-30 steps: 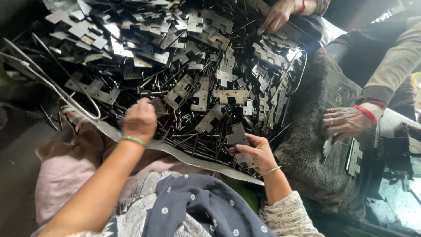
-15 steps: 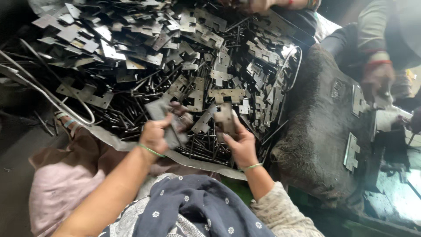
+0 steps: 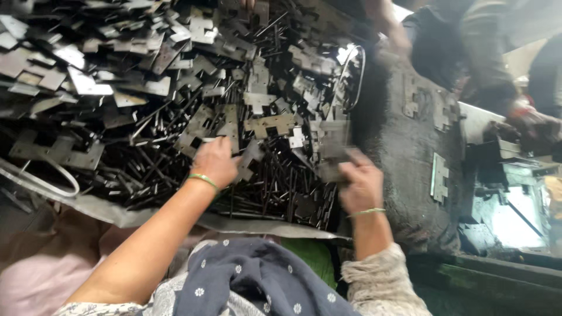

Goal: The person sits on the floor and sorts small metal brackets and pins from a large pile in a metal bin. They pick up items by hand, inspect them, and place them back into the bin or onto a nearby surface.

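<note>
Both hands have parted since half a second ago, when they met over one flat grey steel hinge plate at the near edge of the heap.

My left hand point(image 3: 215, 161) is back down in the pile of thin dark steel pins point(image 3: 266, 187), fingers curled and pressed into the metal; whether it pinches a pin I cannot tell.

My right hand point(image 3: 360, 184) has swung out toward the dark fuzzy cloth point(image 3: 410, 175) on the right, blurred mid-motion, closed around a stack of flat grey steel hinge plates point(image 3: 333, 149) that it lifts clear of the heap.

The big heap of loose stamped hinge plates point(image 3: 146, 70) fills the tray above both hands.

Judgement: one gathered piece is leaving the pile while the left hand feeds the next.

Another person's hand point(image 3: 527, 123) works at the far right, apart from mine.
</note>
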